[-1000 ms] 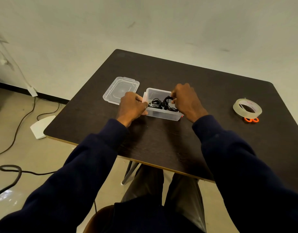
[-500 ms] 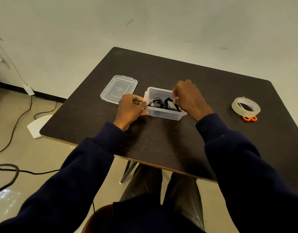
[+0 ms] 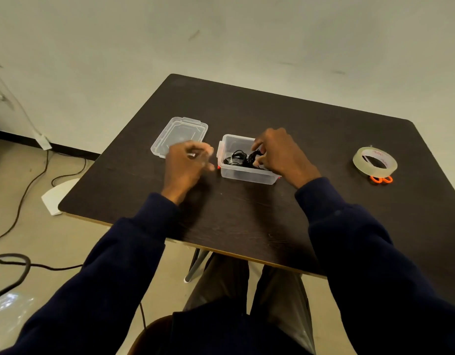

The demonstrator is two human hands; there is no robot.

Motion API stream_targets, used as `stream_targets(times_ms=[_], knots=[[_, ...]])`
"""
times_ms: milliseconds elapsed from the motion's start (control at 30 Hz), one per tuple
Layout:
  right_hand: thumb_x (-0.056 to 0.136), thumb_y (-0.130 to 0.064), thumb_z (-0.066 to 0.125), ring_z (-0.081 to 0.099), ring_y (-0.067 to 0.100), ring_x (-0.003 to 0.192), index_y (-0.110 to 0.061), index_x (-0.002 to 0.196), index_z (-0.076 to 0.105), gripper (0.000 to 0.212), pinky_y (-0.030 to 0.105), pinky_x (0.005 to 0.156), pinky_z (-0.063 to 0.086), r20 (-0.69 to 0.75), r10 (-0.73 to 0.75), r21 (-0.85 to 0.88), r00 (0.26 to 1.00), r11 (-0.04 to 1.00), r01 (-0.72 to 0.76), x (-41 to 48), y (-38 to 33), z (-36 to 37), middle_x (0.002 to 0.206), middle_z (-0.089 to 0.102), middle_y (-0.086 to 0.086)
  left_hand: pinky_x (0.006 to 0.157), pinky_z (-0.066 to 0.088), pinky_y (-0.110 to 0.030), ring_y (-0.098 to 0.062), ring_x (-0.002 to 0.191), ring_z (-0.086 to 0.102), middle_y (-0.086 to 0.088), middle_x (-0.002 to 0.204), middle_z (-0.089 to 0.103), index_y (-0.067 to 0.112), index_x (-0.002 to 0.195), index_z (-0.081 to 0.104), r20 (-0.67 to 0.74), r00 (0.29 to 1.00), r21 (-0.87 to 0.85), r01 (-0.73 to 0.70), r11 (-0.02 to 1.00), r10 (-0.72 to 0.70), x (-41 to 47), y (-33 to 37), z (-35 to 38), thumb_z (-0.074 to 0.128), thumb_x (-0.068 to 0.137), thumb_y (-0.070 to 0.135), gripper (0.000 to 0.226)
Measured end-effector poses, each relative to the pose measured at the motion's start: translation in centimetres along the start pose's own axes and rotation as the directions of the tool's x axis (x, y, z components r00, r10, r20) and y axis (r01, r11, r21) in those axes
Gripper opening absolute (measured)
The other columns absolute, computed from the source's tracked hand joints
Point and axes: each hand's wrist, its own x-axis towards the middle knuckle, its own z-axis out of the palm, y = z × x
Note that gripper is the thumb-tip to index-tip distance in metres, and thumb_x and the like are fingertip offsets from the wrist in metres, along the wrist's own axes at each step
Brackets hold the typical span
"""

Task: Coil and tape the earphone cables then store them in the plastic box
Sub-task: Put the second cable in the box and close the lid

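Moved since half a second ago: left hand (image 3: 188, 166) is off the near left corner of the plastic box (image 3: 247, 174) and now hovers just left of it, above the table (image 3: 247, 221), overlapping the near edge of the lid. Box, lid and tape unchanged in place.

Items, left to right:

- Floor cable (image 3: 24, 262), dark, looped on the pale floor left of the table.
- White flat object (image 3: 58, 194) on the floor, at the table's left corner.
- Lid (image 3: 180, 131), clear plastic, lying flat on the table, just left of the box and apart from it.
- Left hand, motion-blurred, fingers bent; whether it holds anything cannot be told. Dark blue sleeve (image 3: 106, 272).
- Plastic box, clear, uncovered, upright near the table's middle, red clips at its ends.
- Earphone cables (image 3: 238, 158), black, coiled, lying inside the box.
- Right hand (image 3: 283, 156), over the box's right half, fingers curled down into it and pinching the right-hand part of the cables.
- Tape roll (image 3: 370, 171), clear, lying flat, well right of the box.
- Scissors (image 3: 381, 180), only orange handles showing, touching the near side of the tape roll.
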Motion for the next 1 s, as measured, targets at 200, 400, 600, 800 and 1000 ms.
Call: stream_targets(times_ms=[200,400,600,800,1000], knots=[[0.088,-0.003,0.077,0.073,0.019,0.087,-0.009,0.104,0.078,0.017,0.04,0.086,0.062,-0.247,0.049,0.08,0.968,0.996,-0.03,-0.1,2.0,-1.7,0.1,0.076,0.009,0.098,0.054,-0.04,-0.025,0.104,0.07,-0.009,0.113,0.074,0.009,0.115,0.074,-0.313,0.943,0.378,0.014,0.926,0.114,4.2,-2.2,-5.5,0.07,0.088,0.016,0.028],[0.087,-0.021,0.079,0.068,0.026,0.099,-0.011,0.122,0.07,0.038,0.036,0.086,0.058,-0.09,0.165,0.084,0.982,0.984,-0.158,-1.1,3.7,0.5,0.117,0.071,0.013,0.108,0.043,-0.047,-0.047,0.119,0.058,-0.031,0.115,0.069,-0.006,0.107,0.072,-0.163,0.982,0.652,0.183,0.736,-0.099,6.7,-3.7,-6.6,0.067,0.093,0.024,0.033],[0.082,-0.006,0.075,0.069,0.022,0.086,-0.01,0.112,0.076,0.03,0.029,0.073,0.055,-0.146,0.169,0.147,0.975,0.978,-0.148,-2.1,5.3,0.8,0.105,0.076,0.013,0.083,0.05,-0.035,-0.031,0.094,0.071,-0.015,0.096,0.076,0.006,0.093,0.08,-0.113,0.99,0.577,0.131,0.806,-0.08,5.2,-2.1,-3.7,0.075,0.088,0.012,0.009],[0.083,-0.006,0.078,0.068,0.023,0.096,-0.011,0.124,0.072,0.041,0.028,0.078,0.051,-0.135,0.187,0.158,0.973,0.974,-0.165,-3.2,6.5,0.4,0.116,0.074,0.014,0.092,0.058,-0.043,-0.031,0.093,0.073,-0.016,0.09,0.076,0.005,0.086,0.079,-0.086,0.987,0.526,0.162,0.835,-0.137,4.0,-1.0,-1.0,0.064,0.085,0.001,0.016],[0.082,-0.004,0.076,0.063,0.019,0.089,-0.01,0.121,0.073,0.039,0.027,0.074,0.051,-0.132,0.225,0.157,0.965,0.966,-0.204,-4.0,6.9,0.0,0.113,0.074,0.015,0.093,0.058,-0.045,-0.026,0.087,0.073,-0.011,0.085,0.075,0.007,0.086,0.077,-0.131,0.987,0.473,0.14,0.87,-0.088,3.3,-0.9,-0.2,0.067,0.085,0.01,0.011]])
